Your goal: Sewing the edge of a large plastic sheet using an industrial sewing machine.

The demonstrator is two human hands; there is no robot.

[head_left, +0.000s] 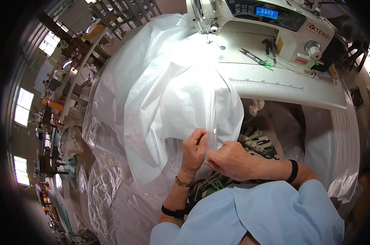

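Note:
A large white woven plastic sheet (152, 90) spreads from under the needle area of the sewing machine (270, 16) down toward my lap. Along its right part runs a folded, shiny edge strip (210, 106). My left hand (194, 150) is closed on the lower end of this edge from the left side. From the right, my right hand (230, 160) is closed by the same edge, its fingertips pinched on the sheet just below the left hand's level. The fingers partly hide the gripped edge. Bright lamp light washes out the sheet near the needle.
Thread snips (253, 57) lie on the machine bed (270, 83), near a dark metal tool (270, 48) and green thread. More clear and white plastic sheeting (332, 143) hangs at the right and is heaped at the left. Benches with equipment stand along the far left.

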